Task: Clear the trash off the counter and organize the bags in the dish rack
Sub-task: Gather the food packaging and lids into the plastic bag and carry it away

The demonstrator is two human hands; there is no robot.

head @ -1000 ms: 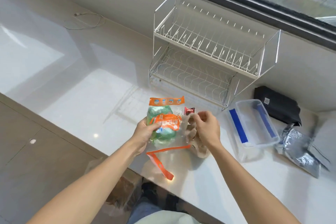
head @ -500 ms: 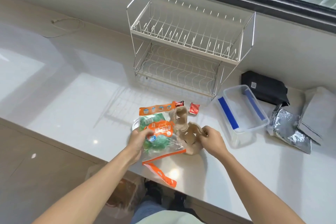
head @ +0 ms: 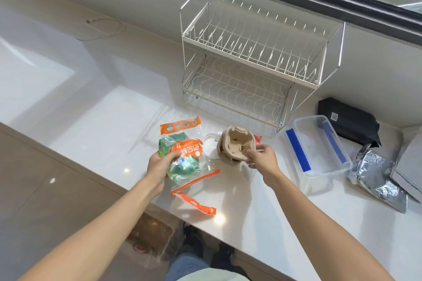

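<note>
Trash-gathering, I judge: left hand (head: 159, 164) fingers clamp the green-filled plastic bag (head: 182, 157), right hand (head: 260, 157) fingers pinch the cardboard cup carrier (head: 235, 143); both need lifting away next.

Dish rack (head: 255, 57) sits upper centre on the bench (head: 102, 121); below it, packet (head: 182, 155) left, cardboard holder (head: 235, 143) beside it, tub (head: 319, 146) right, pouches (head: 376, 178) far right.
</note>
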